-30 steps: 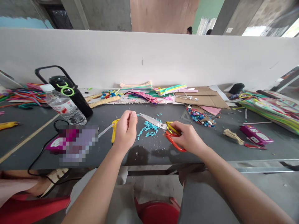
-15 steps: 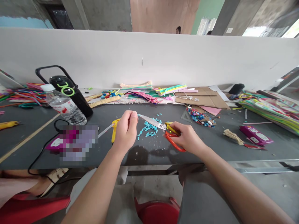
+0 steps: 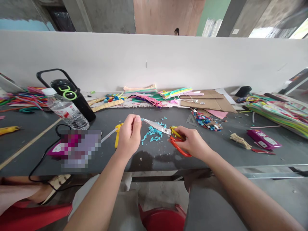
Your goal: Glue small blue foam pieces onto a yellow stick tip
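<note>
My right hand [image 3: 196,141] grips a pair of scissors [image 3: 158,126] by its orange and yellow handles, and the blades point left. My left hand [image 3: 130,133] is closed, thumb pressed on the fingers. A small blue end, apparently of a pipe cleaner [image 3: 142,119], shows at its fingertips, right at the scissors' tip; the rest is hidden in the fist. Many short blue pieces [image 3: 155,131] lie scattered on the grey table [image 3: 163,160] below the blades. Partly behind my left hand lies a yellow glue gun [image 3: 117,139] with a whitish stick coming out of it.
A clear water bottle [image 3: 68,112] and a black flask [image 3: 83,102] stand at left. Bundles of pipe cleaners [image 3: 176,92] and cardboard [image 3: 211,101] lie along the white partition [image 3: 108,61]. A purple packet [image 3: 263,139] rests at right. A black cable [image 3: 39,160] hangs over the front edge.
The scissor blades look slightly more closed and a little lower at the tip. Both hands stay almost in place.
</note>
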Available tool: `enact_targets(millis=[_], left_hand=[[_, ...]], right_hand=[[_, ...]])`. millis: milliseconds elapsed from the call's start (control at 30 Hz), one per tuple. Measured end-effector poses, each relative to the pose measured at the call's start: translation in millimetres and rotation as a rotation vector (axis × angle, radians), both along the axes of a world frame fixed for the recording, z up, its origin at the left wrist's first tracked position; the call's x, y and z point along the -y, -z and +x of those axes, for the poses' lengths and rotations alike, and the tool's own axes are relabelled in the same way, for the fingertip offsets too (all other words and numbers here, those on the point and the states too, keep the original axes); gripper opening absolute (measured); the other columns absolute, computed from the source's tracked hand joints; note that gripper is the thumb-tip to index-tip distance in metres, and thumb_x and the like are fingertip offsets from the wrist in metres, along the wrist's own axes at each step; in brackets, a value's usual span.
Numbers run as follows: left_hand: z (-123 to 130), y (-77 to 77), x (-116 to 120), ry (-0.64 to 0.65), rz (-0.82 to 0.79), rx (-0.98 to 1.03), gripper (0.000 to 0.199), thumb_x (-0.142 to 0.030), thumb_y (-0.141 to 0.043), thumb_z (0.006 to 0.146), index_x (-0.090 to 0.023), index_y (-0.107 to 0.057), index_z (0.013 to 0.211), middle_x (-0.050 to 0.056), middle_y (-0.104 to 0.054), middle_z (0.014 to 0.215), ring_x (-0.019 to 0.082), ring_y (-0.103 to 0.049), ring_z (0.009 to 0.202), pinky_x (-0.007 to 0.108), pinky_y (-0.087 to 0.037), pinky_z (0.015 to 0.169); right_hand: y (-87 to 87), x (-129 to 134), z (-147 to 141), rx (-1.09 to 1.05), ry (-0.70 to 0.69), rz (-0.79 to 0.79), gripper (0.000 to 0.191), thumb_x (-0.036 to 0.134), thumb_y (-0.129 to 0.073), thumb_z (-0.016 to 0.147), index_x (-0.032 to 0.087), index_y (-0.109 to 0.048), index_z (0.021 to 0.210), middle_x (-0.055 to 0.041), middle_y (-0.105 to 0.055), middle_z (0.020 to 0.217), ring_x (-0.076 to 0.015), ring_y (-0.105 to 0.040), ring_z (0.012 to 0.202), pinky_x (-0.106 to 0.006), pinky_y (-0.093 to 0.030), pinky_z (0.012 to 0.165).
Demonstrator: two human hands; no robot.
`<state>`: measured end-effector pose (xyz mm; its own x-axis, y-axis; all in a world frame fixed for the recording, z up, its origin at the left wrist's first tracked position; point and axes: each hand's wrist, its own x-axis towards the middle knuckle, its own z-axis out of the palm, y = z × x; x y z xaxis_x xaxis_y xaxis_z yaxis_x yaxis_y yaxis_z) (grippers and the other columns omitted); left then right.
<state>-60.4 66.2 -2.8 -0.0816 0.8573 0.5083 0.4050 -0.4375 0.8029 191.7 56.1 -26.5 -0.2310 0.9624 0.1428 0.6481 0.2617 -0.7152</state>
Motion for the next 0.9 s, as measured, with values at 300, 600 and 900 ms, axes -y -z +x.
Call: enact_targets(millis=[300,600,900], left_hand=[[-0.8,-0.1,-0.4,0.007,0.004,-0.028,0.028,-0.041,-0.042,0.103,-0.021,-0.050,0.085,-0.001,-0.049,0.072,0.012,-0.044,0.061,0.025,-0.036,0.058],[-1.1,0.6,-1.2,0.009,0.006,-0.036,0.028,-0.042,-0.042,0.103,-0.021,-0.050,0.085,-0.001,-0.048,0.072,0.012,-0.044,0.061,0.024,-0.036,0.057],[-0.7,-0.8,-0.5,0.007,-0.003,-0.038,0.029,-0.042,-0.041,0.103,-0.021,-0.049,0.085,-0.001,-0.049,0.073,0.012,-0.044,0.062,0.025,-0.036,0.058]], right_hand=[[-1.1,0.1,-1.5,0.016,-0.006,-0.005,0.023,0.034,-0.070,0.077,0.022,-0.050,0.078,0.0077,-0.043,0.065,-0.0113,-0.029,0.063,-0.022,-0.030,0.056],[0.2,0.1,-1.2,0.023,-0.005,0.007,0.023,0.031,-0.069,0.077,0.022,-0.047,0.076,0.0082,-0.042,0.064,-0.0112,-0.028,0.063,-0.022,-0.028,0.055],[-0.7,0.3,-1.9,0.051,-0.009,0.026,0.031,0.034,-0.069,0.078,0.022,-0.041,0.074,0.0078,-0.037,0.063,-0.0114,-0.026,0.063,-0.022,-0.026,0.054]])
